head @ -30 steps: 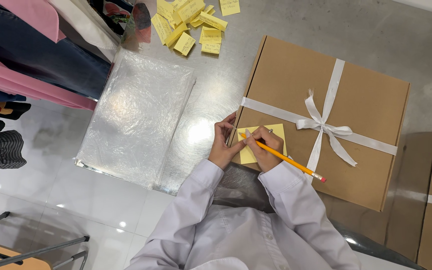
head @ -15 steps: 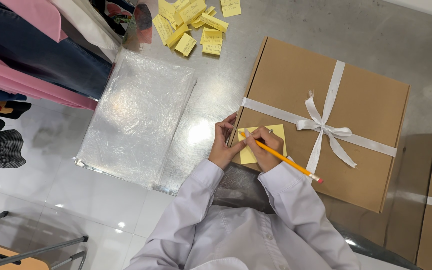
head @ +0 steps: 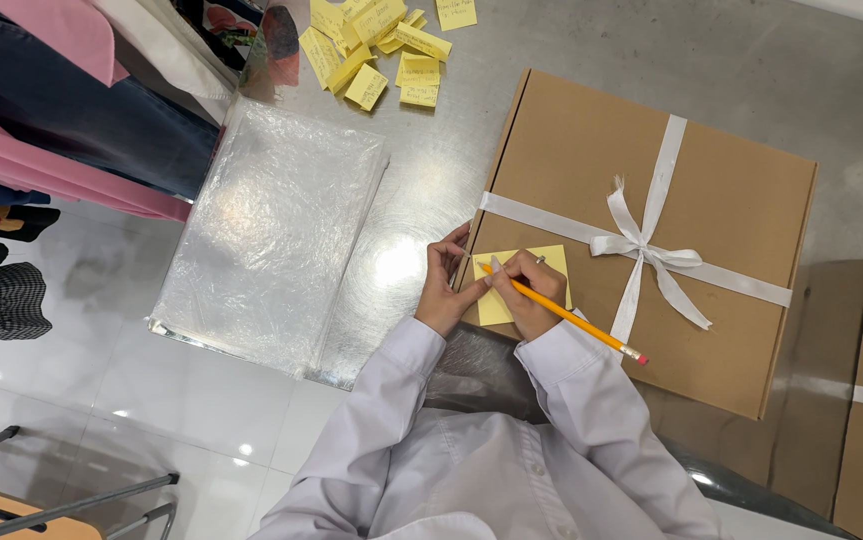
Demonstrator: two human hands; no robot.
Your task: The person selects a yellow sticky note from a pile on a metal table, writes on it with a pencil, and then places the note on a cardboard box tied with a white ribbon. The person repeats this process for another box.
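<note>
Yellow pencil pinched in right hand fingers over sticky note; left hand fingers curled, steadying its edge.

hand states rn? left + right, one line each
Left hand: open, fingers resting on the edge of the yellow sticky note, holding nothing.
Right hand: closed on the yellow pencil, tip on the note.

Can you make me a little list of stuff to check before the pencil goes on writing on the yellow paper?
1. Right hand grips the pencil: ok.
2. Left hand steadies the yellow sticky note at its edge: ok.
3. Note lies flat on the cardboard box: ok.
4. White ribbon lies off the note: ok.
5. Pencil tip sharp: cannot tell.
6. Note blank or written on: cannot tell, hands cover it.
</note>
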